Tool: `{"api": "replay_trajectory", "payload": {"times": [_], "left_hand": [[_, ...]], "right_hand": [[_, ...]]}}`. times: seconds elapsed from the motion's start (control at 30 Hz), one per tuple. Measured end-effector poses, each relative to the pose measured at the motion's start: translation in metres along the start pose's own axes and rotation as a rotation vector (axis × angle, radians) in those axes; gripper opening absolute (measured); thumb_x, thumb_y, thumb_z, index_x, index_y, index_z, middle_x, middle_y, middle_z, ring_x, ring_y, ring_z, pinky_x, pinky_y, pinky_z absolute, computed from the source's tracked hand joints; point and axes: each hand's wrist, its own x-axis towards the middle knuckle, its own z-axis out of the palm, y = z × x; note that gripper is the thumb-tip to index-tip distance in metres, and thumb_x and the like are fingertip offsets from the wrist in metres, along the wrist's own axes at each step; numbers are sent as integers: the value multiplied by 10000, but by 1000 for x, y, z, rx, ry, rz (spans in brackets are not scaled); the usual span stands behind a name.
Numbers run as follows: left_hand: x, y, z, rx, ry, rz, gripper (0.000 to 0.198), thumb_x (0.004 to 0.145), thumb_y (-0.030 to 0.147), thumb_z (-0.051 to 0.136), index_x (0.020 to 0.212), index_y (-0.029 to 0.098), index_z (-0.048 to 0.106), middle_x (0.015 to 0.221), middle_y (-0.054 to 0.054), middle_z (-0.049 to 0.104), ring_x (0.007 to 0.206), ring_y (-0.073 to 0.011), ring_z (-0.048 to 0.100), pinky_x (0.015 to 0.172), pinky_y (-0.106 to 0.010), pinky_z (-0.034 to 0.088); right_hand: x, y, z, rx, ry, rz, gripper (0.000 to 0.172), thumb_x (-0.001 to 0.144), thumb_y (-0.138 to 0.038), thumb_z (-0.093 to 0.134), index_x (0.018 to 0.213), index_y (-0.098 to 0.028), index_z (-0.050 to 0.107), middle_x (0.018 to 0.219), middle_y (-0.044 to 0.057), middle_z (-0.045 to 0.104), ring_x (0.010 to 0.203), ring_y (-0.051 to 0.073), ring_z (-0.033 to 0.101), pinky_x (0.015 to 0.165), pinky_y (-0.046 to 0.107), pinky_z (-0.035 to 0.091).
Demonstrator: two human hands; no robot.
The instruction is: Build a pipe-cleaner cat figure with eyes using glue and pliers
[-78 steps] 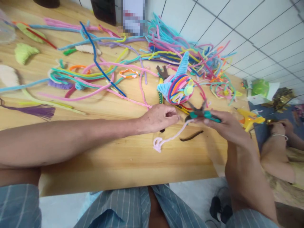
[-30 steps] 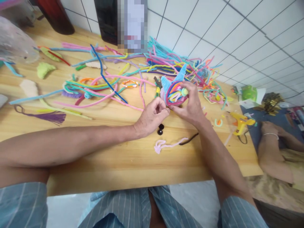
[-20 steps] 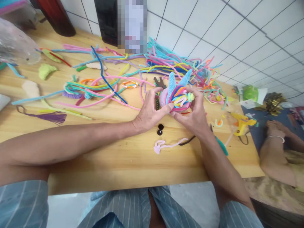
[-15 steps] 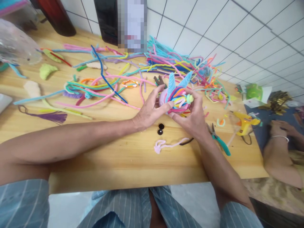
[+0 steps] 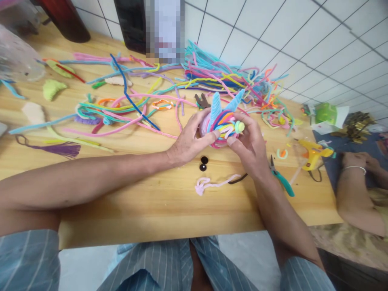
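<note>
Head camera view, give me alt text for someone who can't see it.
The left hand and right hand hold a multicoloured pipe-cleaner figure at a wooden table. Two black beads and teal-handled pliers lie near them; loose pipe cleaners sprawl behind.

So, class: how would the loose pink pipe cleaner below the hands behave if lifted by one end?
The pink pipe cleaner looks thin and fuzzy, so probably very light and grippy. Its looped end suggests it bends easily yet holds shape. Unlikely to roll.

The wooden table point(image 5: 151, 206) bears loose pipe cleaners point(image 5: 212, 74) across the upper frame, a purple tassel point(image 5: 60, 148) at left, two black beads point(image 5: 203, 163) at centre, and teal pliers point(image 5: 283, 184) and a yellow glue gun point(image 5: 313, 153) at right.
</note>
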Motion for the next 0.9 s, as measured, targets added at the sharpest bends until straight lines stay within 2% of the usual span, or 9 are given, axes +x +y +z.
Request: {"api": "replay_trajectory", "payload": {"times": [0.13,0.4,0.53,0.67,0.9], "left_hand": [[-1,1,0,27,-20,17,623,902,554,819,1410,249,626,1483,-129,652,1407,-321,583,1174,-439,510],[-5,2,-3,98,-74,77,714,943,627,751,1497,221,556,1554,-147,590,1477,-332,543,1253,-456,454],[-5,0,-3,132,-80,113,676,975,595,719,1509,223,538,1574,-157,583,1496,-339,532,1283,-491,430],[-5,-2,-3,141,-78,127,683,983,589,707,1522,211,525,1585,-172,577,1503,-344,533,1290,-505,426],[-6,-1,-2,143,-72,117,688,972,636,710,1503,233,539,1573,-152,587,1493,-336,540,1278,-488,442]], "right_hand": [[-1,-1,4,28,60,5,550,973,-585,727,1444,-347,572,1493,71,661,1355,296,675,1037,451,647],[-2,-3,10,62,123,13,490,945,-507,767,1348,-310,569,1394,68,677,1269,270,692,1002,439,636],[-1,-4,10,79,113,11,485,941,-509,767,1336,-312,564,1380,61,667,1291,263,680,1023,420,628],[0,-5,10,126,100,17,468,939,-437,756,1342,-310,556,1382,57,672,1291,261,685,1025,424,625],[-2,-3,8,203,84,68,440,942,-354,737,1341,-315,556,1351,44,699,1240,257,705,1016,437,624]]}}
